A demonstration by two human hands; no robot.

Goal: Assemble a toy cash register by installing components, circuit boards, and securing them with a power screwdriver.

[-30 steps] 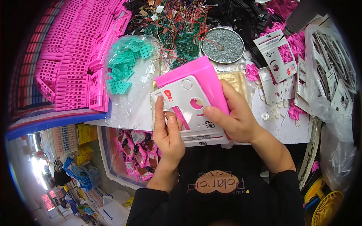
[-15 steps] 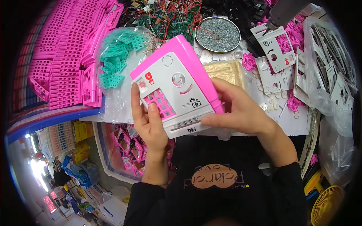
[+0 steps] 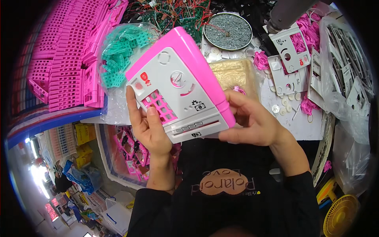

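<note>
A toy cash-machine shell [image 3: 185, 91], with a white printed face and a pink body, is held up tilted before my chest. My left hand [image 3: 148, 128] grips its lower left side, thumb on the face beside a window showing pink grid. At the lower right corner, my right hand [image 3: 252, 118] is curled around the pink edge, its thumb by the bottom rim. The right fingertips are partly hidden behind the shell. A small pink ring-like part [image 3: 239, 90] shows just beyond those fingers; whether they touch it I cannot tell.
Stacked pink grid panels [image 3: 67, 63] fill the left. Behind lie a bag of teal parts [image 3: 118, 55], wired circuit boards [image 3: 177, 17] and a round tray of screws [image 3: 227, 33]. White faceplates [image 3: 290, 51] sit right, under a dark tool [image 3: 286, 15]. A gold-wrapped block [image 3: 233, 73] lies behind the shell.
The shell has shifted left and slightly up in my left hand. My right thumb has slid off the white face to its lower edge.
</note>
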